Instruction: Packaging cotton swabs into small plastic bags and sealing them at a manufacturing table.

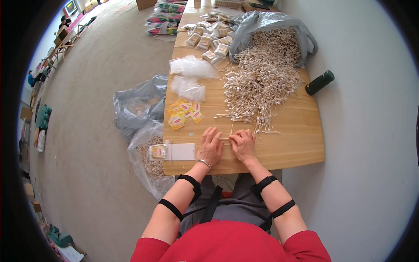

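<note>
Close to the table's front edge, my left hand (210, 147) and my right hand (243, 144) face each other. A few cotton swabs (224, 139) lie crosswise between them, their ends at my fingertips. My right fingers are pinched together at one end, my left fingers bent over the other; the fingers hide how many swabs there are. Just ahead, a big heap of loose cotton swabs (262, 78) spills from a grey plastic bag (244, 32). Left of my left hand lies a white tray (183, 152), with a small clear pack of swabs (157, 151) at its end.
Yellow printed cards (185, 113), clear plastic bags (188, 87) and several filled swab packets (209, 37) run along the wooden table's (297, 144) left side. A dark bottle (320, 83) stands by the right wall. Plastic sacks (150, 174) hang or stand beside the left edge.
</note>
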Demonstrator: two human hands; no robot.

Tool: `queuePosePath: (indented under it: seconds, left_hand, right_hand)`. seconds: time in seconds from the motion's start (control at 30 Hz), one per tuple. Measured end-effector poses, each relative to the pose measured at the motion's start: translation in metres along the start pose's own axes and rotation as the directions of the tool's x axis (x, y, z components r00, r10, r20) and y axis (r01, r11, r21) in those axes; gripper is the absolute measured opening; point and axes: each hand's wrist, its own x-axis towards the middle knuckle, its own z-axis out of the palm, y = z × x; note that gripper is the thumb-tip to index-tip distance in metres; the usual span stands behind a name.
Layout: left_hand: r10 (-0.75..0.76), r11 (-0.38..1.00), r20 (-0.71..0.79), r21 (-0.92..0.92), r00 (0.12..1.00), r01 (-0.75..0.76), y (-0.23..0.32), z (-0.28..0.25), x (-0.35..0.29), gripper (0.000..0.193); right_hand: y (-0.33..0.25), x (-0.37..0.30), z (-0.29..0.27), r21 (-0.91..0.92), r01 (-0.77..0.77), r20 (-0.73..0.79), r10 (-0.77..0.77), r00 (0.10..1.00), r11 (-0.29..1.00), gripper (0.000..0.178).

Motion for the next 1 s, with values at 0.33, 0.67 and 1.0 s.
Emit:
queuePosePath:
  seconds: [0.33, 0.67, 1.0]
  left_hand:
    - [0.127, 0.992, 0.038, -0.031, 0.991, -0.126, -0.004, 0.003, -0.001, 0.015]
    - [0.151, 0.987, 0.021, -0.064, 0.988, -0.15, -0.004, 0.002, -0.002, 0.011]
    - [0.121, 0.993, 0.081, -0.018, 0.989, -0.12, -0.005, 0.001, -0.004, 0.027]
  right_hand:
    - [0.039, 0.005, -0.018, -0.01, 0.102, -0.064, -0.102, 0.993, 0.995, 0.018]
    - [0.038, 0.019, -0.002, 0.013, -0.156, -0.129, 0.157, 0.979, 0.988, 0.005]
    - [0.001, 0.031, 0.014, 0.108, -0.004, 0.063, -0.003, 0.998, 0.994, 0.006]
